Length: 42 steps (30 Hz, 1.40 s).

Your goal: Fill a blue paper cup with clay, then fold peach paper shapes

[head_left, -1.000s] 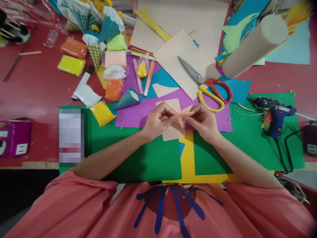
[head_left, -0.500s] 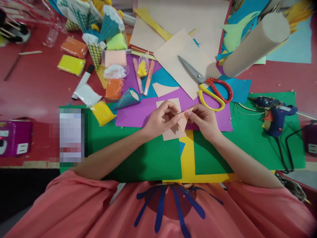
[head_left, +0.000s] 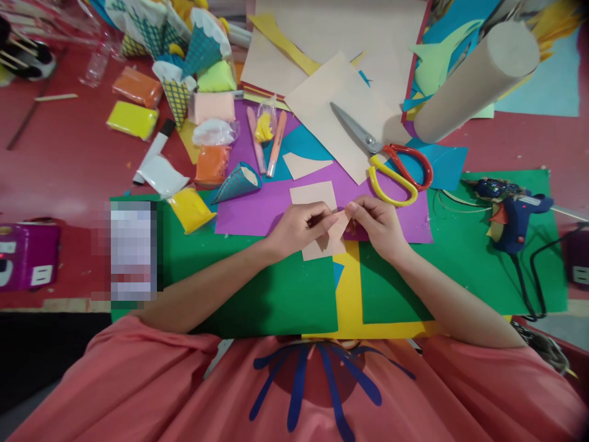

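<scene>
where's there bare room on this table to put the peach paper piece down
Bare green sheet lies below the left hand, and more between the right hand and the glue gun. Crowded beyond the hands: scissors, clay packets, paper scraps.

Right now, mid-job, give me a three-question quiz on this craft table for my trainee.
1. True or false: both hands pinch the small peach paper piece.
2. Which tool lies right of the scissors on the green sheet? A) stapler B) glue gun C) ruler
3. Fill in: the teal cone lies on its ____.

Key:
1. True: the left hand and the right hand both grip it.
2. B, the glue gun.
3. side.
</scene>
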Available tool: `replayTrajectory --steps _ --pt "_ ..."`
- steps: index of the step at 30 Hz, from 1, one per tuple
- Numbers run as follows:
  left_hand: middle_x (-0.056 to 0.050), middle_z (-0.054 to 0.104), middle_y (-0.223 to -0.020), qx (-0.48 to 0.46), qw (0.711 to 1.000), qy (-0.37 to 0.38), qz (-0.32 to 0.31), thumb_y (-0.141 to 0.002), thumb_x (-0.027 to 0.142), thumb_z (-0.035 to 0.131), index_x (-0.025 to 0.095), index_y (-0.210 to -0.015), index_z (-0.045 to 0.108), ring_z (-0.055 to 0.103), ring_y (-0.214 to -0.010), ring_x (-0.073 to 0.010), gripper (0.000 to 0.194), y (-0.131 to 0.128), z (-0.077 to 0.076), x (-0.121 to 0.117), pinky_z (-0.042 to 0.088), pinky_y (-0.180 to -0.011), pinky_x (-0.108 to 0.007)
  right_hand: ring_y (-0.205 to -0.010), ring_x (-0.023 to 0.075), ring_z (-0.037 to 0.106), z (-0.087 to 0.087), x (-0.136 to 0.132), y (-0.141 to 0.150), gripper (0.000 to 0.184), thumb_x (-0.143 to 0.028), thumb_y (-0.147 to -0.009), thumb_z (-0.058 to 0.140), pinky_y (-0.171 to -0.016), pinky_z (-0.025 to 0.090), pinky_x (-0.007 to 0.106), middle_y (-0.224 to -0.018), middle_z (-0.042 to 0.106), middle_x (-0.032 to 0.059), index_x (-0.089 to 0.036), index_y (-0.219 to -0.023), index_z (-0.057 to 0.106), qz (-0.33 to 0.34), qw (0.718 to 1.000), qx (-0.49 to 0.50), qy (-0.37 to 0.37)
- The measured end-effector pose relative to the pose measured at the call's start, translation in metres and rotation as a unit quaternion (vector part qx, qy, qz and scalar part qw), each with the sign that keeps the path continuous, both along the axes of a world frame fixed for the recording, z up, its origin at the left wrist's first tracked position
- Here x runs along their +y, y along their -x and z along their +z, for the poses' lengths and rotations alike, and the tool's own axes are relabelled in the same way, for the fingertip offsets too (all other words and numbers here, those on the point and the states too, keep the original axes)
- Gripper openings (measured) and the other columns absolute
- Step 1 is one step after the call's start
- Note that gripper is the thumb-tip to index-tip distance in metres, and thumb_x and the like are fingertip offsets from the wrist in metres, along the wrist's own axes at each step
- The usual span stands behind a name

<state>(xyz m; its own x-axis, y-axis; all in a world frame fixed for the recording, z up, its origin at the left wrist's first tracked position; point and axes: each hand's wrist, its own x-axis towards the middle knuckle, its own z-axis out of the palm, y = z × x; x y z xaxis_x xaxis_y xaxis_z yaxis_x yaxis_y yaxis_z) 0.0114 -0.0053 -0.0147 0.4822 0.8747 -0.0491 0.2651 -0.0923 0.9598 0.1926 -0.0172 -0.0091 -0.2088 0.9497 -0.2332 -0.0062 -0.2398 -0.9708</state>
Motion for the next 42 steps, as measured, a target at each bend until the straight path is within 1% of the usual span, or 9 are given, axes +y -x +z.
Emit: replayTrajectory --steps 5,9,15,19,22,26,30,37,42 --pt "0.004 0.052 -0.052 0.018 0.997 -0.062 -0.046 -0.090 0.057 0.046 0.018 -0.063 0.051 0.044 -0.046 -0.0072 0.048 -0.0004 -0.0013 0.0030 0.030 -0.044 -0.020 -0.045 0.0085 0.052 0.0016 -0.0024 0.0000 0.044 -0.060 -0.078 0.066 -0.044 0.041 0.021 -0.051 0.057 -0.0026 -0.018 -0.066 0.055 0.003 1.000 0.005 -0.002" --pt "0.003 0.055 -0.053 0.051 0.991 -0.087 -0.087 -0.092 0.056 0.041 0.018 -0.061 0.046 0.052 -0.049 -0.0078 0.049 -0.0006 -0.0020 0.0019 0.031 -0.045 -0.019 -0.043 0.0075 0.052 0.0048 -0.0033 0.0014 0.045 -0.060 -0.080 0.064 -0.042 0.039 0.020 -0.049 0.056 -0.0032 -0.018 -0.065 0.054 0.015 1.000 0.012 -0.002" --pt "0.002 0.058 -0.057 0.030 0.998 -0.031 -0.037 -0.091 0.060 0.042 0.018 -0.069 0.048 0.060 -0.051 -0.0086 0.048 0.0014 -0.0019 -0.0013 0.038 -0.044 -0.016 -0.045 0.0071 0.053 0.0055 -0.0033 0.0034 0.042 -0.058 -0.076 0.068 -0.042 0.040 0.020 -0.057 0.057 -0.0046 -0.018 -0.074 0.055 0.068 0.997 0.034 -0.004" --pt "0.002 0.059 -0.061 -0.024 0.996 0.042 -0.072 -0.089 0.061 0.047 0.018 -0.069 0.045 0.066 -0.055 -0.0112 0.047 0.0022 -0.0008 -0.0017 0.046 -0.045 -0.016 -0.047 0.0074 0.052 0.0047 -0.0029 0.0006 0.040 -0.054 -0.085 0.060 -0.046 0.042 0.021 -0.055 0.056 -0.0042 -0.018 -0.070 0.054 0.100 0.995 0.027 -0.012" --pt "0.002 0.058 -0.062 -0.052 0.992 0.079 -0.080 -0.087 0.061 0.049 0.018 -0.069 0.046 0.067 -0.055 -0.0118 0.047 0.0021 0.0024 -0.0015 0.048 -0.045 -0.017 -0.045 0.0071 0.050 0.0049 -0.0023 -0.0007 0.041 -0.054 -0.086 0.059 -0.045 0.040 0.020 -0.053 0.053 -0.0049 -0.018 -0.068 0.052 0.112 0.993 0.043 -0.004" --pt "0.004 0.051 -0.052 -0.047 0.995 0.041 -0.082 -0.090 0.058 0.046 0.018 -0.063 0.043 0.054 -0.042 -0.0059 0.049 0.0016 0.0057 0.0000 0.039 -0.039 -0.014 -0.047 0.0069 0.049 0.0035 -0.0030 0.0010 0.039 -0.053 -0.087 0.058 -0.046 0.040 0.020 -0.056 0.051 -0.0051 -0.018 -0.071 0.053 0.108 0.993 0.040 -0.024" --pt "0.006 0.044 -0.047 -0.017 0.998 -0.039 -0.036 -0.091 0.056 0.045 0.017 -0.059 0.044 0.039 -0.040 -0.0032 0.050 0.0015 0.0067 0.0010 0.028 -0.037 -0.014 -0.063 0.0104 0.057 0.0004 -0.0043 0.0022 0.040 -0.055 -0.082 0.064 -0.057 0.045 0.022 -0.071 0.060 -0.0003 -0.016 -0.085 0.060 0.098 0.994 0.010 -0.051" --pt "0.003 0.053 -0.053 -0.088 0.991 0.072 -0.070 -0.087 0.063 0.049 0.017 -0.067 0.049 0.046 -0.043 -0.0045 0.051 0.0037 0.0073 0.0010 0.033 -0.039 -0.015 -0.051 0.0078 0.051 0.0003 -0.0013 -0.0022 0.035 -0.051 -0.085 0.063 -0.050 0.041 0.021 -0.060 0.055 -0.0040 -0.017 -0.080 0.055 0.154 0.984 0.088 0.011" --pt "0.004 0.052 -0.052 -0.085 0.996 0.009 0.001 -0.088 0.062 0.050 0.018 -0.064 0.046 0.045 -0.042 -0.0041 0.050 0.0016 0.0045 -0.0019 0.035 -0.040 -0.015 -0.055 0.0077 0.050 -0.0015 -0.0014 -0.0008 0.037 -0.052 -0.080 0.068 -0.049 0.040 0.021 -0.062 0.052 -0.0046 -0.018 -0.078 0.052 0.121 0.991 0.050 -0.004"
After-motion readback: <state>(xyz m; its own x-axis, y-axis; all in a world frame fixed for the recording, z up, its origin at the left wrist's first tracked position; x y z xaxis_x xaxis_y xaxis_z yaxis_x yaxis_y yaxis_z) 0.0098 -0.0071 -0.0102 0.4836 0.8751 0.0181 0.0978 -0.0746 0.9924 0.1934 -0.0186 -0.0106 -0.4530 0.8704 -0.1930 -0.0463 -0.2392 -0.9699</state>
